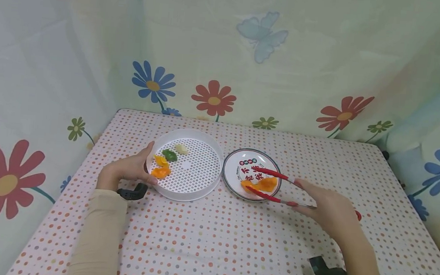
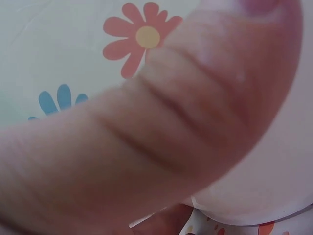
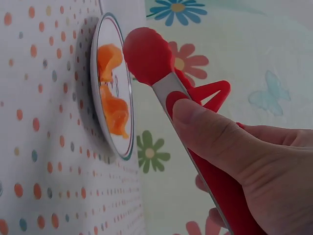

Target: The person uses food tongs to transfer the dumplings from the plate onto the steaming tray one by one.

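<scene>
My right hand (image 1: 325, 208) grips red tongs (image 1: 274, 187) whose two tips stand apart, one on each side of orange dumplings (image 1: 260, 184) lying on a small printed plate (image 1: 237, 158). The right wrist view shows the thumb (image 3: 210, 132) pressed on a tong arm (image 3: 161, 73) near the plate (image 3: 100, 63) and the dumplings (image 3: 115, 110). My left hand (image 1: 131, 169) holds the rim of a white perforated steamer tray (image 1: 197, 170), which contains orange (image 1: 160, 171), yellow (image 1: 160, 160), green (image 1: 169, 154) and pale (image 1: 181, 149) dumplings. A finger (image 2: 161, 127) fills the left wrist view.
The table (image 1: 234, 243) carries a white cloth with coloured dots. Flowered curtain walls (image 1: 218, 67) close in the back and both sides. Dark wrist-camera mounts (image 1: 133, 192) sit at each wrist.
</scene>
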The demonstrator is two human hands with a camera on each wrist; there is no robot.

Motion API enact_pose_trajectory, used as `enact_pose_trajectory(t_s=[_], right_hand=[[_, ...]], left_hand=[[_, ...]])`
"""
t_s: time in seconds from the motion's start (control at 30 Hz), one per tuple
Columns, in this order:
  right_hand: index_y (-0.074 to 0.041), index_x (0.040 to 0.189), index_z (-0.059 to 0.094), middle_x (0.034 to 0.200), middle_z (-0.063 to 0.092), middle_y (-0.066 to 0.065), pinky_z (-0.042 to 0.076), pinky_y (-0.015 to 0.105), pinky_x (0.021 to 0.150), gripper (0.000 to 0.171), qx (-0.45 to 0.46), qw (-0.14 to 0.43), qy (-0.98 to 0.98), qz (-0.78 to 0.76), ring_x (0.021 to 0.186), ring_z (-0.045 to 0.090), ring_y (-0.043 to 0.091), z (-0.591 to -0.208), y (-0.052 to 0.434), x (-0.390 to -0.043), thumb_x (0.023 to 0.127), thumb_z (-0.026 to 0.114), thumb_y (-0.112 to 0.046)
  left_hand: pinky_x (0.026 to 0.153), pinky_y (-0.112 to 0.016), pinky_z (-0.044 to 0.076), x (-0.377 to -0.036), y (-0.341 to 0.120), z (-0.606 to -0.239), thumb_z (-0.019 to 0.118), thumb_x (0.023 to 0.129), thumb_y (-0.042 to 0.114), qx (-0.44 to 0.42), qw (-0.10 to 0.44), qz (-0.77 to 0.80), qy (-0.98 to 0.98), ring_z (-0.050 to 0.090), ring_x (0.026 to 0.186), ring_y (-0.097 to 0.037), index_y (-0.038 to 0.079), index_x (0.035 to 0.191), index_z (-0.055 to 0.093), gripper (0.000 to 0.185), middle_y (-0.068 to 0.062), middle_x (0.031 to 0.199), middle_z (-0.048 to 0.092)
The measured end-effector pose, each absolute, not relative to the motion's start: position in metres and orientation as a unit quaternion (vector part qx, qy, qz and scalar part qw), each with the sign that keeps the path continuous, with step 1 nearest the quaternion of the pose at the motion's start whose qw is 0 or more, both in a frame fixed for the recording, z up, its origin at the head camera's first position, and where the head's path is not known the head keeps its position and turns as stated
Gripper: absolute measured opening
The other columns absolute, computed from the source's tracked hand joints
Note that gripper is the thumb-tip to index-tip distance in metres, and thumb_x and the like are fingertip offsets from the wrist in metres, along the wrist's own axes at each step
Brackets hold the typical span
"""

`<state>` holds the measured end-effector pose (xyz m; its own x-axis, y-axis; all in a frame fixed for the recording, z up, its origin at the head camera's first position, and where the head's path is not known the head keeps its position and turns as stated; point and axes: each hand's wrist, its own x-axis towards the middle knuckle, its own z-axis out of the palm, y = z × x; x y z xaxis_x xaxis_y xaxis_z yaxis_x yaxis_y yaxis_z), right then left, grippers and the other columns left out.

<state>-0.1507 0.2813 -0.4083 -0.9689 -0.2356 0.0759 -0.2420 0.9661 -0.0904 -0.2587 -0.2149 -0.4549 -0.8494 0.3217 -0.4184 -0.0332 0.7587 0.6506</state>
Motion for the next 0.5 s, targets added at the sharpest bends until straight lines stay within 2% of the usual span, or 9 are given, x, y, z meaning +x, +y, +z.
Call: enact_pose_trajectory(t_s=[0.13,0.27,0.37,0.5], right_hand=[[-0.015,0.133,0.056,0.112,0.067,0.021,0.052,0.040,0.060,0.070,0.093,0.028,-0.994,0.050,0.077,0.066,0.031,-0.4117,0.2830,-0.1499,0.072,0.080,-0.038],[-0.014,0.129,0.060,0.104,0.070,0.021,0.042,0.029,0.050,0.063,0.079,0.024,-0.995,0.054,0.061,0.057,0.020,-0.4130,0.2794,-0.1514,0.074,0.078,-0.040],[-0.013,0.127,0.060,0.106,0.069,0.021,0.046,0.033,0.053,0.063,0.073,0.018,-0.995,0.065,0.065,0.061,0.024,-0.4144,0.2777,-0.1514,0.074,0.078,-0.040],[-0.012,0.127,0.061,0.113,0.067,0.022,0.052,0.050,0.070,0.065,0.068,-0.001,-0.994,0.081,0.087,0.066,0.038,-0.4148,0.2767,-0.1522,0.072,0.080,-0.041]], left_hand=[[0.113,-0.064,0.008,-0.2585,-0.2172,-0.4564,0.085,0.065,0.042,0.083,0.257,0.345,0.899,0.001,0.146,-0.043,0.011,0.150,-0.020,0.139,-0.020,0.159,-0.008],[0.113,-0.064,0.008,-0.2582,-0.2184,-0.4572,0.085,0.065,0.041,0.087,0.252,0.350,0.898,0.002,0.146,-0.043,0.010,0.150,-0.019,0.138,-0.020,0.159,-0.008],[0.114,-0.063,0.008,-0.2584,-0.2179,-0.4570,0.085,0.066,0.039,0.095,0.252,0.355,0.895,0.002,0.146,-0.041,0.010,0.150,-0.019,0.137,-0.020,0.159,-0.007],[0.115,-0.061,0.007,-0.2577,-0.2168,-0.4561,0.086,0.066,0.037,0.097,0.252,0.361,0.893,0.001,0.146,-0.040,0.011,0.150,-0.019,0.137,-0.019,0.159,-0.007]])
